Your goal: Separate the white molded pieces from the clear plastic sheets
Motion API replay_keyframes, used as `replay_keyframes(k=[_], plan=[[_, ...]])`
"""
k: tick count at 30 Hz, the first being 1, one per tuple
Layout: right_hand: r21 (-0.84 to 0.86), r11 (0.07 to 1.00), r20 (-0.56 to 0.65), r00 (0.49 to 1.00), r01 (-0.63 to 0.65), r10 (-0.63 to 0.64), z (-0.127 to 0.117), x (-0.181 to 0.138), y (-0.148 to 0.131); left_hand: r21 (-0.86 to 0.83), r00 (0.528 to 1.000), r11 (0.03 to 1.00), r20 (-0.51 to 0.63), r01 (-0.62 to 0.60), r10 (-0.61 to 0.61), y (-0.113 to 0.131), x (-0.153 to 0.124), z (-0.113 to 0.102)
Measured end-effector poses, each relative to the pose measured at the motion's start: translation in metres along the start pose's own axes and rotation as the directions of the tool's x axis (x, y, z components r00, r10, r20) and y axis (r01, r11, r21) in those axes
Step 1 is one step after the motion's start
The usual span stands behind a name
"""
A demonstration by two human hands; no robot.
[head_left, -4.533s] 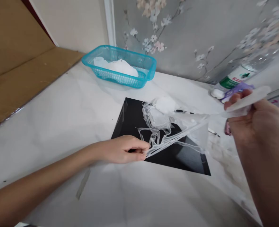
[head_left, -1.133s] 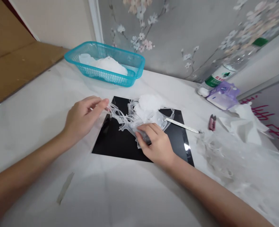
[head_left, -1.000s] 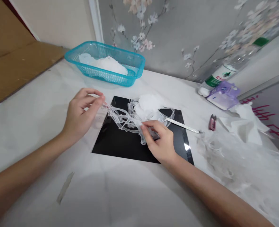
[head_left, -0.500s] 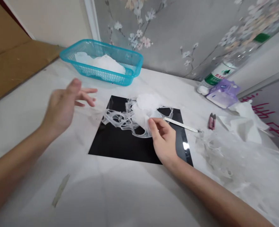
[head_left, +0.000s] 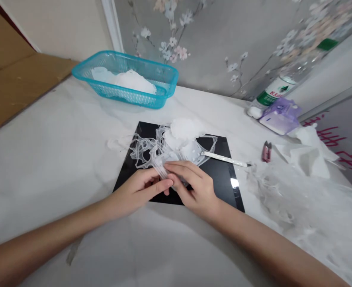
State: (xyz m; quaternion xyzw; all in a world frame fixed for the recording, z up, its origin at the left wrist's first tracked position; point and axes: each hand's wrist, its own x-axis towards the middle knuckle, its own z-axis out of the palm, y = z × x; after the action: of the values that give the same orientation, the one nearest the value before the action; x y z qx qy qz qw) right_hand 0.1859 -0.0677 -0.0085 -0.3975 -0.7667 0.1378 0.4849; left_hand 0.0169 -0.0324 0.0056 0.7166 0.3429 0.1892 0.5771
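Observation:
A black square mat [head_left: 220,183] lies on the white table. On it sits a tangle of translucent white stringy film [head_left: 152,149] with a white fluffy wad [head_left: 183,129] at its far side. My left hand [head_left: 137,191] and my right hand [head_left: 194,187] meet at the near end of the film, fingers pinched together on a strand of it. A thin white stick tool [head_left: 225,159] lies on the mat to the right of the film.
A turquoise plastic basket [head_left: 164,77] with white material stands at the back. At the right are a plastic bottle [head_left: 276,89], a purple packet [head_left: 279,115], a small dark clip [head_left: 265,151], crumpled tissue [head_left: 307,153] and a heap of white film scraps [head_left: 310,211]. Brown cardboard [head_left: 17,83] lies left.
My left hand, which had let go and swung out to the left, has come back to the mat and now pinches the film beside my right hand. The film has bunched together.

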Motion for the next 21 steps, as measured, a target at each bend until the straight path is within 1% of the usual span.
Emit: replay_keyframes(k=[3,5,8,10,12,13,14,15,16,17,18,19,20,21], plan=[[0.037,0.998,-0.028,0.999,-0.045,0.047,0.001,-0.001,0.001,0.074,0.998,0.996,0.009,-0.057,0.057,-0.001,0.001,-0.005],[0.080,0.992,-0.022,0.994,-0.101,0.103,0.001,-0.002,0.001,0.111,0.993,0.987,-0.017,-0.114,0.116,-0.002,0.001,-0.008],[0.177,0.953,0.041,0.969,-0.247,0.243,0.002,0.001,-0.002,0.217,0.967,0.953,-0.095,-0.211,0.236,-0.004,0.000,-0.007],[0.284,0.879,0.106,0.924,-0.383,0.369,0.001,0.005,-0.005,0.332,0.937,0.904,-0.128,-0.269,0.326,-0.006,-0.001,-0.005],[0.366,0.781,0.168,0.862,-0.505,0.479,-0.004,0.013,-0.008,0.439,0.910,0.843,-0.118,-0.312,0.398,-0.007,-0.003,-0.003],[0.379,0.747,0.174,0.835,-0.547,0.523,-0.009,0.017,-0.008,0.469,0.903,0.822,-0.108,-0.323,0.416,-0.007,-0.004,-0.003],[0.382,0.726,0.151,0.813,-0.572,0.562,-0.015,0.021,-0.007,0.483,0.901,0.812,-0.100,-0.327,0.422,-0.007,-0.004,-0.002],[0.385,0.714,0.089,0.794,-0.584,0.602,-0.022,0.026,-0.004,0.484,0.903,0.813,-0.099,-0.323,0.418,-0.006,-0.004,-0.002],[0.399,0.706,-0.011,0.767,-0.585,0.641,-0.031,0.030,0.001,0.475,0.911,0.823,-0.098,-0.311,0.401,-0.006,-0.004,-0.002],[0.426,0.702,-0.133,0.727,-0.571,0.673,-0.041,0.035,0.007,0.462,0.922,0.835,-0.088,-0.298,0.378,-0.005,-0.004,-0.002],[0.469,0.693,-0.268,0.659,-0.547,0.702,-0.051,0.039,0.015,0.449,0.933,0.846,-0.066,-0.288,0.353,-0.004,-0.004,-0.003],[0.504,0.687,-0.388,0.573,-0.523,0.722,-0.060,0.042,0.023,0.441,0.945,0.854,-0.037,-0.276,0.325,-0.004,-0.003,-0.004],[0.504,0.702,-0.471,0.521,-0.503,0.712,-0.068,0.046,0.031,0.434,0.955,0.862,-0.008,-0.263,0.296,-0.004,-0.002,-0.005],[0.497,0.717,-0.527,0.486,-0.489,0.697,-0.075,0.048,0.038,0.427,0.962,0.868,0.015,-0.253,0.273,-0.004,-0.001,-0.005]])
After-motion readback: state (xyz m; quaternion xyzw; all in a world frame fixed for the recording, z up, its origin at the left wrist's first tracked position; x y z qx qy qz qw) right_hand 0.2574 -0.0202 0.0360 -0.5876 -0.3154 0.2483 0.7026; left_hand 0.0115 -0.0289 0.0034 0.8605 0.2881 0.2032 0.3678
